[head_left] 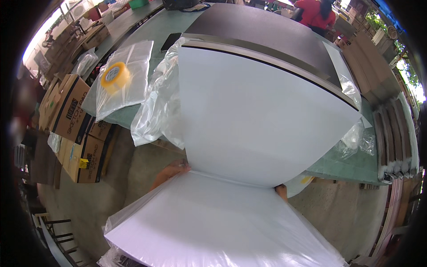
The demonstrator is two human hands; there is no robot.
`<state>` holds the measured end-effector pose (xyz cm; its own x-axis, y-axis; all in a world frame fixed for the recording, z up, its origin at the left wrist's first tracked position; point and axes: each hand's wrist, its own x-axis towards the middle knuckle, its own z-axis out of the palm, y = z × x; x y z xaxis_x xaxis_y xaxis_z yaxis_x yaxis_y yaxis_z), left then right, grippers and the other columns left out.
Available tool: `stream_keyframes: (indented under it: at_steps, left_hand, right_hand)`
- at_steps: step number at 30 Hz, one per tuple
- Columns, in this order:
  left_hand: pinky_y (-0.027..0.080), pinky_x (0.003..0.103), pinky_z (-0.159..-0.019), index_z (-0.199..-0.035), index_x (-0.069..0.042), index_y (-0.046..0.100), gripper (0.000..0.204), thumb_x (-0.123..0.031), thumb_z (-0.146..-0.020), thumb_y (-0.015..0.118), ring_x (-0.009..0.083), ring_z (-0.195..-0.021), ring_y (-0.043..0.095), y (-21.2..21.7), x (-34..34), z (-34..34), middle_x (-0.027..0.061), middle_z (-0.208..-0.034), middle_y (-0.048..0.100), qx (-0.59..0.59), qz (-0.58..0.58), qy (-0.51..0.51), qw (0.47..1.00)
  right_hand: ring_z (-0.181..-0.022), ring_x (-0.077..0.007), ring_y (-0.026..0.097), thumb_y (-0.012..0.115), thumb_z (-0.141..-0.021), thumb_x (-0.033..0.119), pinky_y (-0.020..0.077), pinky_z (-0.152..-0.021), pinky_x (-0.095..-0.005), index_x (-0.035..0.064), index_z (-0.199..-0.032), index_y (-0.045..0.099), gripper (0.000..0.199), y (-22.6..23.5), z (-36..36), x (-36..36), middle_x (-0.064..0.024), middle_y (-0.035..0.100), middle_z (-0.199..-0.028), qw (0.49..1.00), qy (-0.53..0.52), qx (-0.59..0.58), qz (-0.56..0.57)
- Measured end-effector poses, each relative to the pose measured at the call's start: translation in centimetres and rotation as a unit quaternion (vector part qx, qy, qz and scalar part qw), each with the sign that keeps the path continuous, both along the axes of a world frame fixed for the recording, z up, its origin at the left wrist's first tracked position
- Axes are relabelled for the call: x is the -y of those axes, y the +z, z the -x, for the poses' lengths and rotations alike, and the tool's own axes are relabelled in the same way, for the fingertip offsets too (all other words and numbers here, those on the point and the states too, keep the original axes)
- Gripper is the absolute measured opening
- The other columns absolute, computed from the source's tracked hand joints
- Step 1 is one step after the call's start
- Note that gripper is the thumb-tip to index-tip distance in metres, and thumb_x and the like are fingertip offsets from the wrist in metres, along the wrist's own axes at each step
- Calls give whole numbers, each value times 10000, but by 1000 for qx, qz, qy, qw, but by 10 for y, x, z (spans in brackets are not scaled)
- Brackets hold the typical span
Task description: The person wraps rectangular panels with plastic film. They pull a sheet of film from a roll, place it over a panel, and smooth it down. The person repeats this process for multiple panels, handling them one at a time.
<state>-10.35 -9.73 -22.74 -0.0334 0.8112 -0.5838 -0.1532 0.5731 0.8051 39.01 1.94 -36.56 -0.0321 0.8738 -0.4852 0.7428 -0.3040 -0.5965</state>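
White sheets [262, 111] fill the frame's centre, bent upward across a plastic-wrapped stack [213, 222], with the left hand [171, 171] and right hand [281, 191] pinching the fold's ends at lower centre, fingers mostly hidden.

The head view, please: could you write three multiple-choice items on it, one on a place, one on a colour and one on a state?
1. Where does the tape roll lie?
A. on a clear plastic bag on the table
B. on the floor
C. on the white sheets

2. What colour is the tape roll?
A. blue
B. yellow
C. red

3. How is the white sheet stack held?
A. flat on the table
B. rolled up
C. bent open, left hand and right hand at the fold

Answers: A, the bag is under it; B, its rim is yellow; C, fingers show at each end of the fold.
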Motion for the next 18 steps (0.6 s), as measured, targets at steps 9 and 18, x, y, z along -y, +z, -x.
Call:
stream_keyframes:
  at_steps: [9,18]
  left_hand:
    - [417,294,-672,-880,-23,521,347,-226,-653,686,169,-764,493,-37,2,-8,59,-829,522,-139,84,-3,987]
    - [441,298,-638,-931,-8,533,382,-218,-655,692,168,-755,522,29,3,41,65,-854,561,-321,-95,-14,942]
  right_hand:
    - [-702,-189,503,472,-635,52,399,-623,-278,24,-865,486,232,1,-17,-16,-72,525,-770,999,-6,21,-34]
    - [-774,-186,505,477,-715,114,403,-671,-299,35,-1019,466,314,170,-15,-41,-78,529,-861,924,-207,-273,-171]
